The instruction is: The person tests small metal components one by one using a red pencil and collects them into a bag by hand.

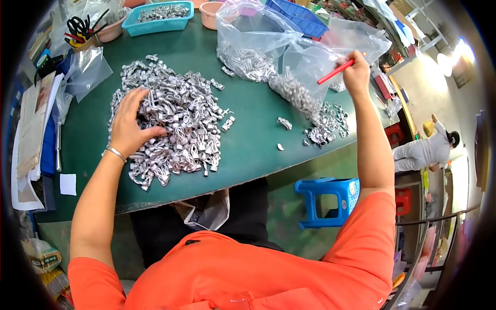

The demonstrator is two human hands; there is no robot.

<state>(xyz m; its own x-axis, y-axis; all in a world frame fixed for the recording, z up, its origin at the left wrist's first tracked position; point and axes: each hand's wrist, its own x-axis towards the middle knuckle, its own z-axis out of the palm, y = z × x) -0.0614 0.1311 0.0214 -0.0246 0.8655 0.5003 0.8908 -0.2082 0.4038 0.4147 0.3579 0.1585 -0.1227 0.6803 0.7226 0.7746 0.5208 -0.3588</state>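
Observation:
A big heap of small silver metal parts (178,116) lies on the green table (253,129). My left hand (129,124) rests on the heap's left side, fingers curled among the parts. My right hand (356,72) is raised at the right and grips a red stick (335,72), its tip against a clear plastic bag (305,62) from which more silver parts spill. A smaller scatter of the same parts (325,126) lies below that hand.
A teal tray of parts (157,18), pink bowls (211,14), a blue crate (297,14) and a cup with scissors (80,28) stand at the back. Papers (31,134) lie at the left edge. A blue stool (328,199) sits below the table. Another person (426,150) bends over at far right.

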